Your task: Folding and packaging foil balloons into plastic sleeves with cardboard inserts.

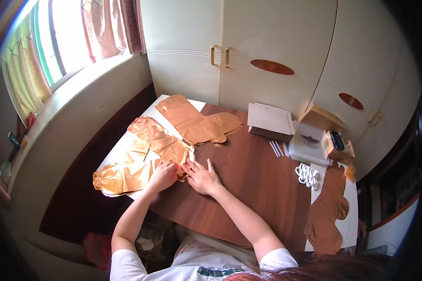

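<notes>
A crinkled, shiny gold foil balloon (162,146) lies across the left side of the table, partly puffed and creased. My left hand (164,177) is closed at its lower right edge, its fingers curled on the foil; the exact pinch is partly hidden. Beside it, my right hand (202,179) rests with fingers stretched out and thumb apart, the fingertips touching the balloon's edge by a small pale tab (191,153). Beyond them, a flat matte gold-brown foil balloon (192,119) lies spread at the far left of the table.
The brown table (248,192) has white ends. At its far right are a grey-white box (269,118), several white sticks (276,149), clear plastic packaging (307,143), a small carton with a black object (338,146), white looped cord (307,176) and another flat brown foil balloon (326,213). Cabinets stand behind.
</notes>
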Demonstrator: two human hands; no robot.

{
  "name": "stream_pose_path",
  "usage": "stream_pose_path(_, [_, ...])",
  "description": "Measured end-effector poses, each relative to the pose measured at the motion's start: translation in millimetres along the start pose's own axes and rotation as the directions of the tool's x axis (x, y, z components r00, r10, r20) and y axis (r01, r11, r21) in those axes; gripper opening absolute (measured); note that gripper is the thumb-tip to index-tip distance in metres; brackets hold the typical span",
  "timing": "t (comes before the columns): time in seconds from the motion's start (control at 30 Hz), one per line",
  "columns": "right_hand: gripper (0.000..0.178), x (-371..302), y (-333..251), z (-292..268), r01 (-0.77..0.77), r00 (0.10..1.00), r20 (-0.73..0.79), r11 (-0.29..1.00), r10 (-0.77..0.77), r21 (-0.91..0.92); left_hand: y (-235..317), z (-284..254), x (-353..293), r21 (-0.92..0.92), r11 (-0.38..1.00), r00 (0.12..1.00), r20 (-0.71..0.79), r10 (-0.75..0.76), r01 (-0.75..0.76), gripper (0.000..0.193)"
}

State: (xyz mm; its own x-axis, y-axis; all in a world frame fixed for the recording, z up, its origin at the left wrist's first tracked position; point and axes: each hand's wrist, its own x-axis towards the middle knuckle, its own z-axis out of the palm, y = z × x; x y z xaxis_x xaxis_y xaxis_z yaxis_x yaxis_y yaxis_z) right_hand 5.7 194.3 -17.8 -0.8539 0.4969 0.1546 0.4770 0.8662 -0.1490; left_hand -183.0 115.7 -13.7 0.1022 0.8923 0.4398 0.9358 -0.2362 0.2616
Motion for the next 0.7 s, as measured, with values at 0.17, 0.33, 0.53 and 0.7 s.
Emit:
stream_pose_path(0.17, [0.061, -2, -2, 3, -0.026, 0.988, -0.145, 0.988, 0.048, 0.150, -23, -27, 7, -0.232, 0.818, 0.830, -0.068, -0.554, 0.527, 0.014])
stream_pose_path(0.33, [0.058, 0, -9, -16, -0.040, 0.995, 0.092, 0.997, 0.034, 0.066, -70, -142, 13, -0.092, 0.963, 0.746, -0.616, -0.254, 0.252, 0.012])
stream_pose_path(0.53, [0.060, -3, -1, -18, -0.060, 0.991, 0.126, 0.996, 0.050, 0.073, -10, -246, 54, -0.249, 0.965, 0.497, -0.829, -0.257, 0.083, 0.011])
stream_pose_path(0.7, [0.067, -5, 8, -3, -0.065, 0.997, -0.037, 0.980, 0.073, 0.190, 113, -231, 81, -0.145, 0.982, 0.790, -0.584, -0.187, 0.125, 0.008])
